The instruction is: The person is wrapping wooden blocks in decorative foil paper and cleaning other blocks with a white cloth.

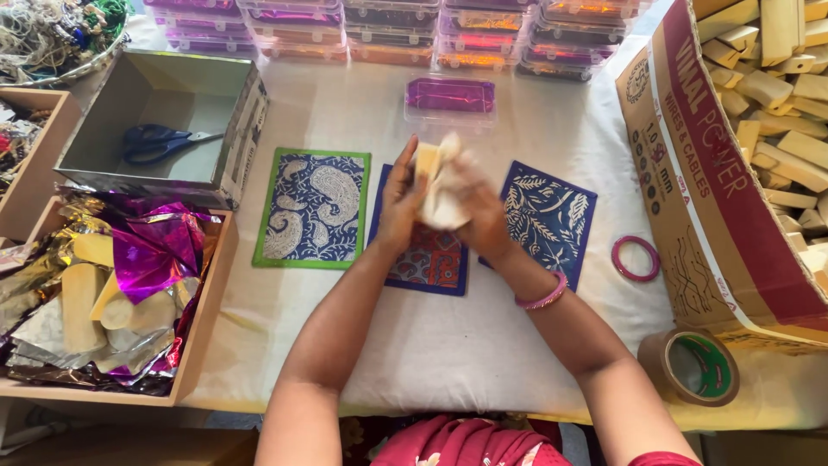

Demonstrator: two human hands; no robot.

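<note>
Both hands, left hand and right hand, clamp a pale wrapped bar between them above the red patterned cloth. It looks light, stiff inside soft, crinkly wrapping; grip the long edges.

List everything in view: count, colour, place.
Printed cloth pieces: 3, blue patterned, table centre.
Clear boxes: many, stacked, far edge; one apart.
Scissors: 1, dark blue, in grey box.
Foil sheets: several, purple and silver, left tray.
Wooden blocks: many, tan, right carton.
Bangle: 1, pink, on the table.
Tape roll: 1, brown, near edge.
Left hand, right hand: holding pale wrapped block.
</note>
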